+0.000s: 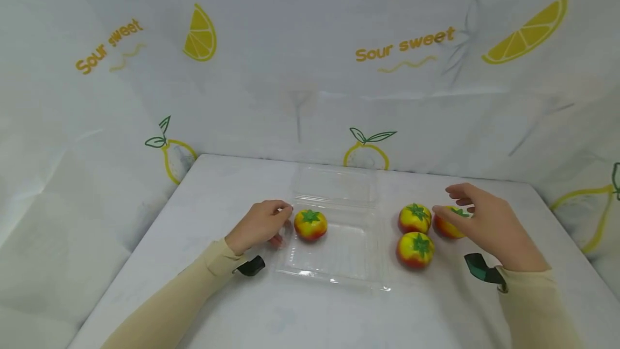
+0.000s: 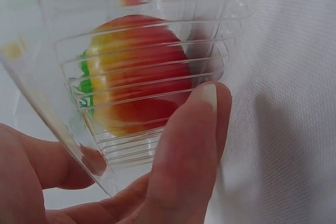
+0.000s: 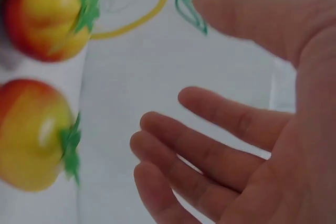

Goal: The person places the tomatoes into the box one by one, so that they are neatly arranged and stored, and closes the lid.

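A clear plastic clamshell box [image 1: 339, 252] lies with its lid folded back. Inside, at the left end, sits one red-and-yellow toy tomato [image 1: 310, 225] with a green star-shaped top. My left hand [image 1: 263, 222] holds the box's left wall; in the left wrist view the thumb [image 2: 184, 150] is against the outside, and a fingertip shows through the plastic. My right hand [image 1: 484, 222] hovers over the rightmost toy tomato [image 1: 448, 225], partly covering it in the head view. Its fingers are spread and relaxed, holding nothing. Two more toy tomatoes, a rear one [image 1: 415, 218] and a front one [image 1: 415, 250], stand nearby.
The transparent lid [image 1: 334, 185] extends toward the back of the white table [image 1: 310, 316]. Behind the table hangs a pale curtain [image 1: 271, 69] printed with lemons and lettering. The loose tomatoes stand close together to the right of the box.
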The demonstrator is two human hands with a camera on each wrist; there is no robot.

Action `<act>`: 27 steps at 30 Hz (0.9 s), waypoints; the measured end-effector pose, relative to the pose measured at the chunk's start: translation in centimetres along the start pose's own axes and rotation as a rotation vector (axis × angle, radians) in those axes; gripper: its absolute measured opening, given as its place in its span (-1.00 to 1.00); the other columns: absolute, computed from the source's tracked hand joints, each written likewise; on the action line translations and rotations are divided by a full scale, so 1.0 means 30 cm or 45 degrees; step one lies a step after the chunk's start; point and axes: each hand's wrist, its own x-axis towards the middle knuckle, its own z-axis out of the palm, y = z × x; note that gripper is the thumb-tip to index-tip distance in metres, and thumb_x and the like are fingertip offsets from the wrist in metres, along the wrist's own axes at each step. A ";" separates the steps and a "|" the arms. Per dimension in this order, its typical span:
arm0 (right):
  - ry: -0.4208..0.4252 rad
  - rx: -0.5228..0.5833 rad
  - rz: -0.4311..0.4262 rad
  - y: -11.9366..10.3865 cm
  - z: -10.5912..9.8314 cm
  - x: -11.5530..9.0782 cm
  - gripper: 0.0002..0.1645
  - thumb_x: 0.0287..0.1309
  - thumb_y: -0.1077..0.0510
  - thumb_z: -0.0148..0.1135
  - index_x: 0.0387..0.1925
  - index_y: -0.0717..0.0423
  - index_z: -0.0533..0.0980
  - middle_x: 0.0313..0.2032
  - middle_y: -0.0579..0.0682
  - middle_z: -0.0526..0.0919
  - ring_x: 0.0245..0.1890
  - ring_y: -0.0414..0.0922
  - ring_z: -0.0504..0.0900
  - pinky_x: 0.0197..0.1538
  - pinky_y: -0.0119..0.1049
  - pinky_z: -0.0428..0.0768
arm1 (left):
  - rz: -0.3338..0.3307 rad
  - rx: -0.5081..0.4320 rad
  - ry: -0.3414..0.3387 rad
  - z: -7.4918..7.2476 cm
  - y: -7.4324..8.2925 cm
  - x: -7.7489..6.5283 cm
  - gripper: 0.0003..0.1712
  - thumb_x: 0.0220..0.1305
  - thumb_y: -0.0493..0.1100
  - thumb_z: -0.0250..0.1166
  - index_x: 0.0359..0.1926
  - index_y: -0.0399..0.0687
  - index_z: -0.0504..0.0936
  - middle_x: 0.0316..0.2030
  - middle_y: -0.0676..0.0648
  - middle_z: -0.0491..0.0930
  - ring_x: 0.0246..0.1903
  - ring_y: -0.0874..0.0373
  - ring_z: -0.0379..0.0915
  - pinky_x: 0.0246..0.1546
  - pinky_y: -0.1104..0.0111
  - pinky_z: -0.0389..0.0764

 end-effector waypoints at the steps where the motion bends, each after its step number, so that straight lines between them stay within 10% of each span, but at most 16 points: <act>1: -0.008 -0.002 -0.001 0.019 0.000 0.004 0.01 0.38 -0.47 0.29 0.46 0.22 0.39 0.36 0.41 0.54 0.24 0.41 0.56 0.19 0.43 0.60 | 0.001 0.004 0.002 0.000 0.000 0.000 -0.54 0.66 0.10 0.14 0.29 -0.05 0.68 -0.19 -0.05 0.78 -0.59 0.04 0.71 -0.36 0.29 0.77; 27: -0.269 0.049 0.142 0.232 0.067 0.044 0.27 0.29 -0.53 0.33 0.58 0.31 0.18 0.41 0.52 0.42 0.29 0.47 0.48 0.12 0.42 0.62 | 0.007 0.008 0.028 0.004 0.007 -0.006 -0.56 0.65 0.10 0.16 0.24 -0.06 0.71 -0.22 -0.05 0.76 -0.62 0.06 0.68 -0.40 0.28 0.76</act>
